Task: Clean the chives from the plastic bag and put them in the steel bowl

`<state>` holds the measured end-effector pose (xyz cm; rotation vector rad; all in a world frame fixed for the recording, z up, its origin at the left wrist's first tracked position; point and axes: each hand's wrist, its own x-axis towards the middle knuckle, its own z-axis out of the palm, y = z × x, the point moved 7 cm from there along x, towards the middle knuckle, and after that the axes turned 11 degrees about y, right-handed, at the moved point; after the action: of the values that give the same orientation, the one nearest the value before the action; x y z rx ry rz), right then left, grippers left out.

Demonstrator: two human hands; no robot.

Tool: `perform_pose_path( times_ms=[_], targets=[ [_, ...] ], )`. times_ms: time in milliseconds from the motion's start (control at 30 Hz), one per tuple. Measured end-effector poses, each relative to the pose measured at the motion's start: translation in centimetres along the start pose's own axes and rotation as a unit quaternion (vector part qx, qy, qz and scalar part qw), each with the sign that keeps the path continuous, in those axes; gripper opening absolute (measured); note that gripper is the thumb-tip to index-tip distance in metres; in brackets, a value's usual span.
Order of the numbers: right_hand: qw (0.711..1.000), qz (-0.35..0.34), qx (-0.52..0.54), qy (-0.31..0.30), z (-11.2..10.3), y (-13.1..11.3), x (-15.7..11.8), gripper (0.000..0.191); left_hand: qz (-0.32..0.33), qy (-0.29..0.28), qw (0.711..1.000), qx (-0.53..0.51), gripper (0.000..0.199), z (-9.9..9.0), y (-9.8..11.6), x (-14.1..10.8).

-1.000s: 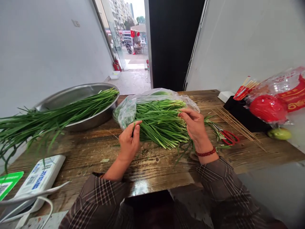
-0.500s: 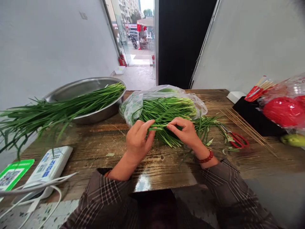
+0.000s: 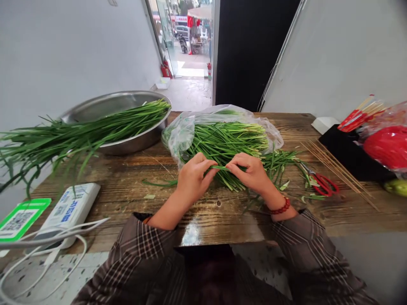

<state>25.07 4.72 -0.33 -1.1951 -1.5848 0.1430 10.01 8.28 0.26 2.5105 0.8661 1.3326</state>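
Observation:
Between my two hands a thin green chive stalk (image 3: pixel 221 168) is stretched level above the table's near middle. My left hand (image 3: pixel 194 178) pinches one end of it, and leaf tips trail out to the left behind that hand. The other end is pinched by the thumb and forefinger of my right hand (image 3: pixel 249 173), which has a red bead bracelet on its wrist. Just behind my hands lies a pile of chives (image 3: pixel 227 137) on an open clear plastic bag (image 3: pixel 181 137). My fingers hide the pile's front edge in part.
A steel basin (image 3: pixel 135 146) on the left holds long chives (image 3: pixel 104 131) that overhang its rim. Trimmed scraps (image 3: pixel 280 161), red-handled scissors (image 3: pixel 324 185) and thin skewers (image 3: pixel 340 169) lie to the right, by a black box (image 3: pixel 343 152). A white device (image 3: pixel 71 212) with cables sits front left.
My hands have come closer together on the stalk. Leaf ends now show left of my left hand. The whole view has shifted slightly, with the scene moving up and right.

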Motion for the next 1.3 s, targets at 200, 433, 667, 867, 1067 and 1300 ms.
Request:
perform_pose_path(
  times_ms=[200, 433, 667, 867, 1067, 1300],
  targets=[
    [1.000, 0.022, 0.001, 0.000, 0.1, 0.5, 0.0, 0.037, -0.069, -0.083, 0.989, -0.105, 0.016, 2.0, -0.9, -0.3],
    [0.989, 0.125, 0.066, 0.033, -0.4, 1.9, -0.5, 0.032, -0.125, -0.103, 0.974, -0.158, 0.030, 1.9, -1.1, 0.0],
    [0.990, 0.093, 0.108, -0.002, 1.4, 0.8, -0.7, 0.041, -0.177, -0.146, 0.958, -0.173, 0.036, 2.6, -1.3, -0.7],
    [0.998, 0.041, 0.024, 0.042, -0.5, 0.7, 0.0, 0.034, -0.172, -0.137, 0.967, -0.128, 0.031, 2.7, -1.8, -0.9],
    [0.995, 0.016, -0.046, 0.084, -6.2, 1.1, 0.7, 0.013, -0.166, -0.106, 0.976, -0.092, 0.034, 2.4, -2.4, -0.7],
    [0.998, -0.008, -0.058, 0.018, -5.5, 1.6, 0.7, 0.010, -0.170, -0.104, 0.975, -0.102, 0.036, 2.5, -2.3, -0.6]
  ],
)
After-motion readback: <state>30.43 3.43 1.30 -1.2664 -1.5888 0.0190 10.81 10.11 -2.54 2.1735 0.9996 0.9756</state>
